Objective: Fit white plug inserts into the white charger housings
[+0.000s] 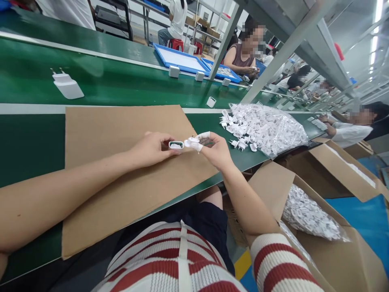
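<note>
Over a brown cardboard sheet (121, 190), my left hand (153, 150) grips a white charger housing (176, 144) between thumb and fingers. Its oval open end faces right and shows green and white parts inside. Just to the right, my right hand (214, 150) pinches a small white plug cover (192, 142), close to the housing but apart from it. White wraps cover some right fingertips. Beside that hand, several loose plug covers (240, 142) spill out of a clear plastic bag (273, 129) packed with more of them.
A green conveyor belt (121, 77) runs across ahead, bearing a finished-looking charger (67, 85) and several white housings (211, 101). Blue trays (182, 59) lie beyond. An open carton (334, 255) with a bag stands at lower right. A metal post slants overhead; co-workers sit farther off.
</note>
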Tool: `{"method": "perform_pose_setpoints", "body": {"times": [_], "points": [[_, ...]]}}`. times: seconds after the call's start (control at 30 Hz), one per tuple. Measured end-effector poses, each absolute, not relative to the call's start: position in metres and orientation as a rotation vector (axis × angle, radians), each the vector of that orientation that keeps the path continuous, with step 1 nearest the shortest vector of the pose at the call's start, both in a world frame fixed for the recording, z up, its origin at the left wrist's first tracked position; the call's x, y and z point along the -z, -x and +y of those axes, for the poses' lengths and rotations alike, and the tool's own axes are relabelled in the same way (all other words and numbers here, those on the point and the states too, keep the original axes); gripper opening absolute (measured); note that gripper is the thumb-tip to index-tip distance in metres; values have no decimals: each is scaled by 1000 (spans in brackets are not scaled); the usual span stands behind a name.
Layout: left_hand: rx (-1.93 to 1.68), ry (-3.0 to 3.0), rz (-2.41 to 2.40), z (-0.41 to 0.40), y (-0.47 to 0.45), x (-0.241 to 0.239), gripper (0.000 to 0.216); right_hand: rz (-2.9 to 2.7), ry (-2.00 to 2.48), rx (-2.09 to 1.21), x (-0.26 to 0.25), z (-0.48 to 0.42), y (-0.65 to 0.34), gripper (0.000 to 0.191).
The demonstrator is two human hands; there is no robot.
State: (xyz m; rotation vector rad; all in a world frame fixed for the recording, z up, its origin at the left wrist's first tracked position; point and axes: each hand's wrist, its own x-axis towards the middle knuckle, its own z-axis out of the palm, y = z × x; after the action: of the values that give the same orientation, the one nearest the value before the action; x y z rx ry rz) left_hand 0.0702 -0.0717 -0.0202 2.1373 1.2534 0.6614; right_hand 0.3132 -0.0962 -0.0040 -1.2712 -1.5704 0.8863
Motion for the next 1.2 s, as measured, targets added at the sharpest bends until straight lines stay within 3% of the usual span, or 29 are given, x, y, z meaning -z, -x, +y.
{"method": "perform_pose_setpoints", "body": {"times": [0.27,0.57,0.87,1.07,1.2], "points": [[-763,-2039,1103,-76,-71,22,33,-1857,1224,-419,22,-86,-280,6],[-732,-2418,1193,-74,-68,29,33,-2033,1310,-308,26,-89,-282,14],[-580,-2600,1288,-78,-72,15,43,-1963,1313,-419,30,-84,-280,10],[-554,-2453,1410,-38,-56,4,49,-1830,1223,-327,46,-135,-298,45],[-648,-2285,1693,8,-38,-13,61,-1766,1334,-254,66,-170,-314,29]]}}
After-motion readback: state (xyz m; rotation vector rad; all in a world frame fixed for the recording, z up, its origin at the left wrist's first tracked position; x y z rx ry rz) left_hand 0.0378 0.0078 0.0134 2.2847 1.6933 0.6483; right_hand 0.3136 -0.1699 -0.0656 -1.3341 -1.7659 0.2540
